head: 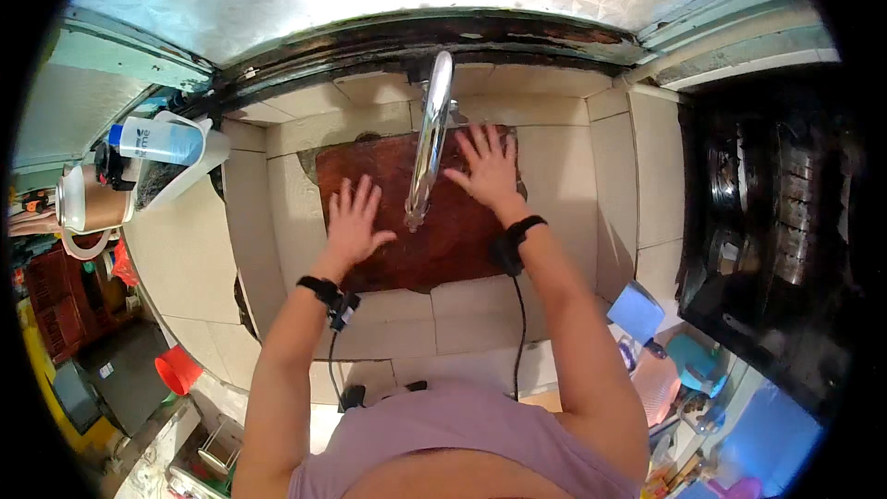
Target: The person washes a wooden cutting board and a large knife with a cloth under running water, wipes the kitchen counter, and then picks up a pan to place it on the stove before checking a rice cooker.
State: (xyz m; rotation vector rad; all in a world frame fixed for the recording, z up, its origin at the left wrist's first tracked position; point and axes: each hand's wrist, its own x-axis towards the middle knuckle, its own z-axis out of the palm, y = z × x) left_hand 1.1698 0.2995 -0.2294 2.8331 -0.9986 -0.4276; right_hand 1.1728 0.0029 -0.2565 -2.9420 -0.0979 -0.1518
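Observation:
A dark red-brown wooden board lies flat in a beige tiled basin. My left hand is over the board's left side, palm down and fingers apart. On the far right part of the board is my right hand, also palm down with its fingers spread. Both hands look to be touching the board, though contact is hard to confirm. Between them a chrome faucet reaches out above the board, its spout hiding part of the wood. I see no water coming from it.
On the left ledge stand a white bottle with a blue cap and a brown-and-white jug. A red cup is below. At right are a dark recess and a blue cloth or sponge. Cables hang from both wrist straps.

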